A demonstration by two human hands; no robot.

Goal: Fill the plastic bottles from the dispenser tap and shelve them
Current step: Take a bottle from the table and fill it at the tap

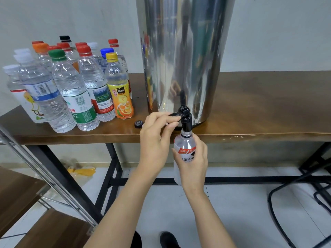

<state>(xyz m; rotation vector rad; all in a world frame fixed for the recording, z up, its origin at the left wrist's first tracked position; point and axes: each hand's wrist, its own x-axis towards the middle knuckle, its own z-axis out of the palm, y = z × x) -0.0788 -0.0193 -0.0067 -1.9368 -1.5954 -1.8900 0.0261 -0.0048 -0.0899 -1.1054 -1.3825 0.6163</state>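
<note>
gripping a clear bottle (185, 143) under the tap (186, 120), the right hand (194, 165) wraps its label; just left of it the left hand (156, 135) pinches the lever (175, 114).

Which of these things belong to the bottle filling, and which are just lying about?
In the job:
shiny steel dispenser drum
its black tap, pinched by the left hand
clear plastic bottle with red-and-white label, in the right hand
loose black cap, likely its lid
cluster of capped plastic bottles

Lying about:
yellow wrapper on the floor
black metal frame
</note>
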